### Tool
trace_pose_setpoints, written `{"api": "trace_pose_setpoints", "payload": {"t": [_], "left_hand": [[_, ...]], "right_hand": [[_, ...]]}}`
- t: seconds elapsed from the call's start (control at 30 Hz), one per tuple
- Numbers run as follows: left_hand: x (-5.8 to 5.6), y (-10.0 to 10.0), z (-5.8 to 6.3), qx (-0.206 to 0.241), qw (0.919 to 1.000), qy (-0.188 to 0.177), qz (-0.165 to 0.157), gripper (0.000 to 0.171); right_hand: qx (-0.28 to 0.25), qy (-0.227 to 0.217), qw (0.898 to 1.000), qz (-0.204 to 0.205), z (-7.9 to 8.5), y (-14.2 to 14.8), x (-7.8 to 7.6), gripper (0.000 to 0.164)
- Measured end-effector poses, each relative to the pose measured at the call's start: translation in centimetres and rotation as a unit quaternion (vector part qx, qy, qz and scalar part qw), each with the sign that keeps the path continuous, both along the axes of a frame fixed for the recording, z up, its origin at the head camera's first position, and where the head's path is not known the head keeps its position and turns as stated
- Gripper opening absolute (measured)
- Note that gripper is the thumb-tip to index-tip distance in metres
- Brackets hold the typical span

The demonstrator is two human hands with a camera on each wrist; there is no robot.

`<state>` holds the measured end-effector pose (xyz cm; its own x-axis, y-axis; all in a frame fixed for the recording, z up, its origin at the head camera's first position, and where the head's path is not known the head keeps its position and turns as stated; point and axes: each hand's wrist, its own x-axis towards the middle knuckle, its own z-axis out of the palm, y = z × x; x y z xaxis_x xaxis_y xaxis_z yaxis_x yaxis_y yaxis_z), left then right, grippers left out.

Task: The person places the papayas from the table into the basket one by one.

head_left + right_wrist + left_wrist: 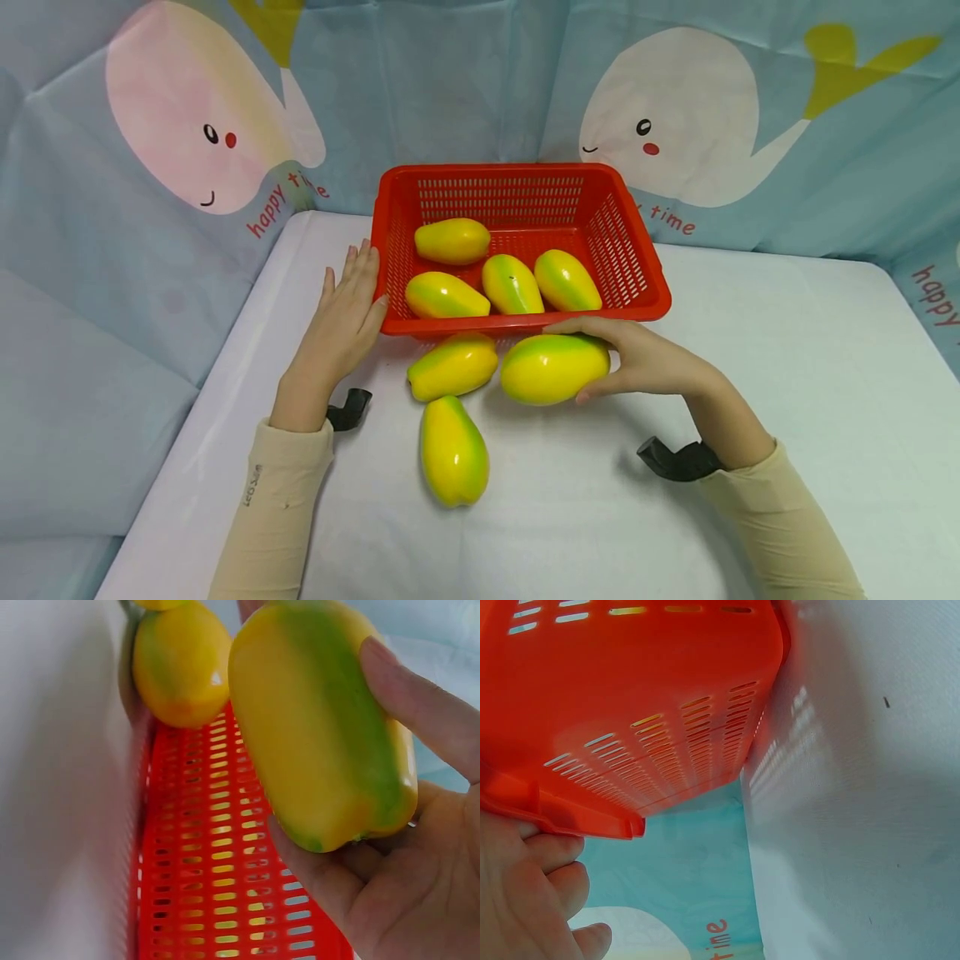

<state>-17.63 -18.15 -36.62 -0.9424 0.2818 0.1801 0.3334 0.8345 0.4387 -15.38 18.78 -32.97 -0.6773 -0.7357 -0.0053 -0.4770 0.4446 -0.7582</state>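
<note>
My right hand (645,358) grips a yellow-green papaya (555,369), thumb on its near side and fingers over its far side, just in front of the red basket (525,327). In the right wrist view the papaya (322,735) is held close to the slotted basket wall (217,847). My left hand (341,312) rests against the basket's left rim with its fingers extended. The left wrist view shows its fingertips (566,889) at the rim. Two more papayas lie on the table: one (453,367) against the basket's front, another (454,454) nearer me.
Inside the basket several papayas lie, among them one at the back left (452,242) and one at the right (567,281). A white cloth (780,400) covers the table. Behind it hangs a blue curtain (465,92) with whale prints. Black wrist mounts (678,461) stick out from both sleeves.
</note>
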Motion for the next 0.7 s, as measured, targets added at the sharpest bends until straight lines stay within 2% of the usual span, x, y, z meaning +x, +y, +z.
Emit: {"api": "trace_pose_setpoints", "payload": {"t": [0.47, 0.7], "left_hand": [[0.1, 0.0, 0.0, 0.003, 1.0000, 0.003, 0.000, 0.061], [0.0, 0.0, 0.0, 0.002, 1.0000, 0.000, 0.001, 0.061]], "right_hand": [[0.004, -0.004, 1.000, -0.002, 2.3, -0.5, -0.5, 0.066], [0.006, 0.003, 1.000, -0.006, 2.9, -0.8, -1.1, 0.064]]}}
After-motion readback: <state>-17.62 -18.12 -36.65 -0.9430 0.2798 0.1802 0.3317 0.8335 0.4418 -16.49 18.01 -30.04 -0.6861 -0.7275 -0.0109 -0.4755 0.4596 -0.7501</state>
